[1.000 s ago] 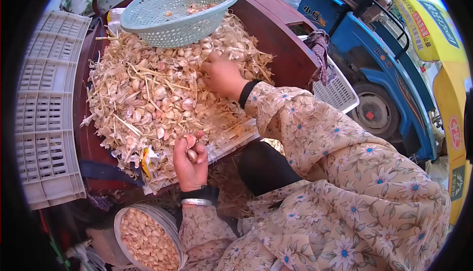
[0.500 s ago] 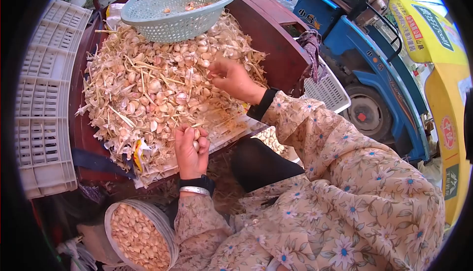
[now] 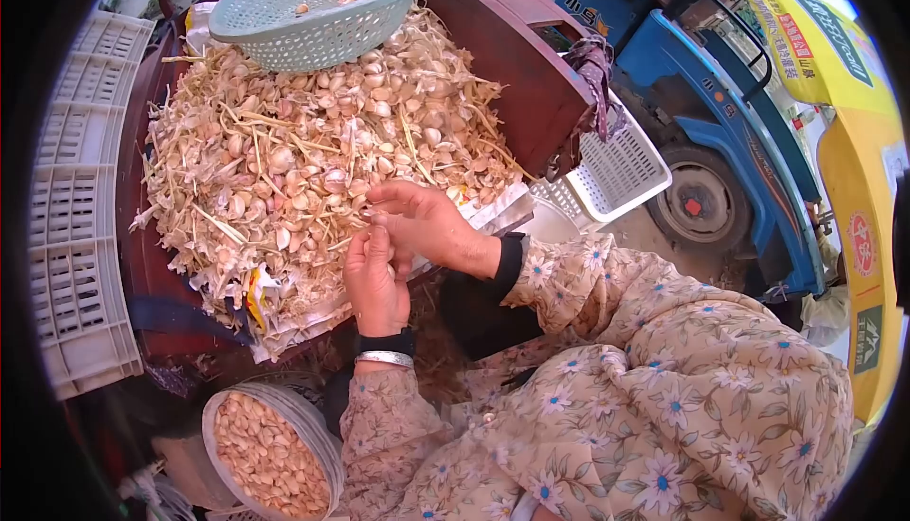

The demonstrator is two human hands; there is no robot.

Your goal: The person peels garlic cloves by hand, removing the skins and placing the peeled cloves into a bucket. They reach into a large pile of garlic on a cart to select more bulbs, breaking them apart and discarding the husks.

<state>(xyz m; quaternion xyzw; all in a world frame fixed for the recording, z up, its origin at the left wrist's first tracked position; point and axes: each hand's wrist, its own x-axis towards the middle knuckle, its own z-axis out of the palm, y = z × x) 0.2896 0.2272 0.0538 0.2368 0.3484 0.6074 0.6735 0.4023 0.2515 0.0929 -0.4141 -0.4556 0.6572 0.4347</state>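
My left hand (image 3: 377, 286) is closed at the front edge of a big heap of garlic (image 3: 284, 156). A pale garlic clove (image 3: 391, 273) shows in part between its fingers. Against its thumb and fingertips, my right hand (image 3: 431, 227) makes a pinch; whatever lies between those fingertips is too small and hidden to make out. Loose cloves, dry skins and stalks make up the heap behind both hands. Below and to the left, a round white bucket (image 3: 214, 410) holds many separated cloves (image 3: 273, 455).
A pale green perforated basket (image 3: 322, 33) rests on the back of the heap. Grey plastic crates (image 3: 81, 208) stand at the left, and a white crate (image 3: 621, 165) sits at the right. Beyond are a blue vehicle (image 3: 725, 142) and a yellow printed sheet (image 3: 844, 123).
My right hand has come from the heap down and left to meet my left hand. The left hand stays near its place, its fingers now turned in to the right hand. The view has shifted slightly.
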